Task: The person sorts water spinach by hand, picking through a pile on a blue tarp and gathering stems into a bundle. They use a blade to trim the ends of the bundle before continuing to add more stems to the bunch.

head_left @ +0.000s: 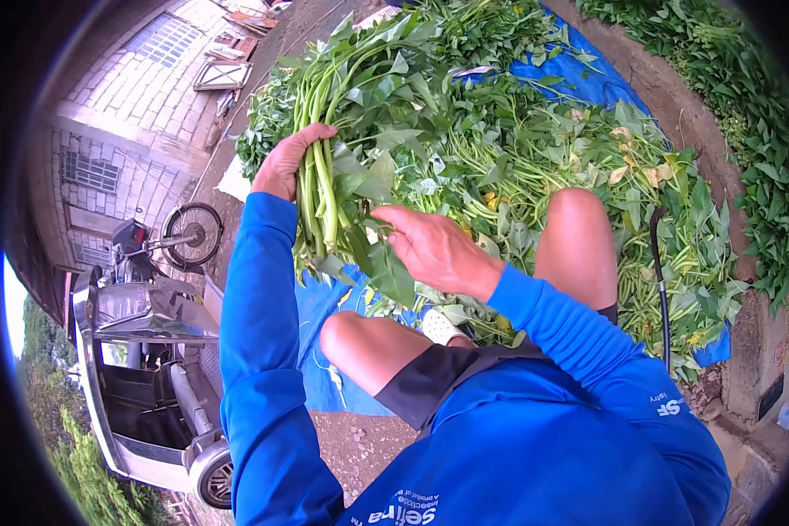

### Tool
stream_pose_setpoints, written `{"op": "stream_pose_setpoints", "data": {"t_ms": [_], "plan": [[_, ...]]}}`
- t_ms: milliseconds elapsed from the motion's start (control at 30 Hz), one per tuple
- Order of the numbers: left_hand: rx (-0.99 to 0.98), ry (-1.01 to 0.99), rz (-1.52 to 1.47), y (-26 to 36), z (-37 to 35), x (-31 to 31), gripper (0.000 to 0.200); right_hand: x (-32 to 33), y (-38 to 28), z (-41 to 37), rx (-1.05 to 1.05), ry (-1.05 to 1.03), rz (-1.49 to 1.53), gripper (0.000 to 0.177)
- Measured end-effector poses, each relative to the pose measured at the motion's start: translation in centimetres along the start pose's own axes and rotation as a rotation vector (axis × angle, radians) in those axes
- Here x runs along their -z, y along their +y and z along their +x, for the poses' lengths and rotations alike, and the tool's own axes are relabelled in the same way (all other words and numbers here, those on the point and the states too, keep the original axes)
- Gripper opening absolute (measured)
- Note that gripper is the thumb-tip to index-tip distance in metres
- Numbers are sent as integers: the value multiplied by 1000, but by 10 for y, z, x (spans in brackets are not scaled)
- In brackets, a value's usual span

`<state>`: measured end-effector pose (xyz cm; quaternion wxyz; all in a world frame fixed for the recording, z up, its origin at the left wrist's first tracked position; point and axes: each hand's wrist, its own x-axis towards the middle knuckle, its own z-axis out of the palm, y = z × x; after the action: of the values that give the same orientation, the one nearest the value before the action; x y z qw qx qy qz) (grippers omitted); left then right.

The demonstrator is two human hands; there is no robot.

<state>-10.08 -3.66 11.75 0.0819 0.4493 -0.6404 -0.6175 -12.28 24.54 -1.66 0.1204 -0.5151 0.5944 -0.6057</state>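
Note:
My left hand (294,159) is closed around a thick bunch of water spinach (323,180). The pale green cut ends hang down, and the leafy tops fan out to the upper right. Just right of those ends, my right hand (438,250) has its fingers drawn together at a large green leaf (389,273), seemingly pinching it; the exact contact is partly hidden. Beyond both hands spreads a heap of loose water spinach (508,167), with some yellowed leaves (633,167) on top.
A blue tarp (579,66) lies beneath the heap. A thin dark curved rod (657,272) rests on the greens at right. At left stand a sidecar (149,377) and a motorcycle wheel (193,235) near a block wall (140,96). More plants (763,167) line the right edge.

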Motion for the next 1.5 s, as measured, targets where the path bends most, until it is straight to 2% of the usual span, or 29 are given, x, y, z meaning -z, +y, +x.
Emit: {"op": "stream_pose_setpoints", "data": {"t_ms": [33,67,200,233,333,367,467,567,667,700,800,967,1067,1133,1200,1300,1400,1433,1500], "plan": [[-39,-15,15,-1,1,-4,24,-7,8,11,63,74,-21,42],[-73,-22,30,-1,-4,-5,25,-9,10,17,-3,92,-73,43],[-31,-19,10,3,-22,-16,26,-12,20,14,-97,-20,-40,49],[-22,-9,1,1,-21,-14,26,-4,5,10,-146,-31,-31,50],[-43,-1,-29,-3,-17,-22,26,-12,4,-1,-5,100,52,50],[-26,-7,-22,-3,-18,-24,25,-7,1,-3,-86,-3,45,50],[-70,-34,-23,-8,-19,-26,23,-10,17,-2,-260,-141,-21,46],[-77,-28,-33,-9,-17,-26,23,-19,30,-1,-292,-28,138,46],[-64,-16,-63,-12,-15,-26,23,-34,62,7,-301,-55,367,46],[-70,-16,-80,-13,-13,-24,22,-22,49,5,-226,-73,280,37],[-51,-12,-116,-13,-12,-21,21,-12,46,1,-286,-221,144,30],[-82,19,-162,-20,-4,-19,22,-18,40,-22,-200,-288,27,31],[-117,3,-272,-28,7,-19,20,0,11,-34,-289,-403,32,32],[-77,13,-295,-35,13,-18,20,-6,24,-49,-202,-385,0,27],[-65,1,-347,-38,20,-9,20,1,15,-66,-262,-603,-80,28],[-87,7,-400,-38,26,-1,17,-7,40,-107,-370,-844,-176,32],[-80,-17,-440,-41,38,16,18,3,53,-133,-335,-697,-587,38],[-83,-64,-448,-41,36,19,21,12,47,-114,-284,-499,-379,39],[-77,-61,-463,-45,32,16,16,26,28,-70,-348,-238,-114,33]]}}
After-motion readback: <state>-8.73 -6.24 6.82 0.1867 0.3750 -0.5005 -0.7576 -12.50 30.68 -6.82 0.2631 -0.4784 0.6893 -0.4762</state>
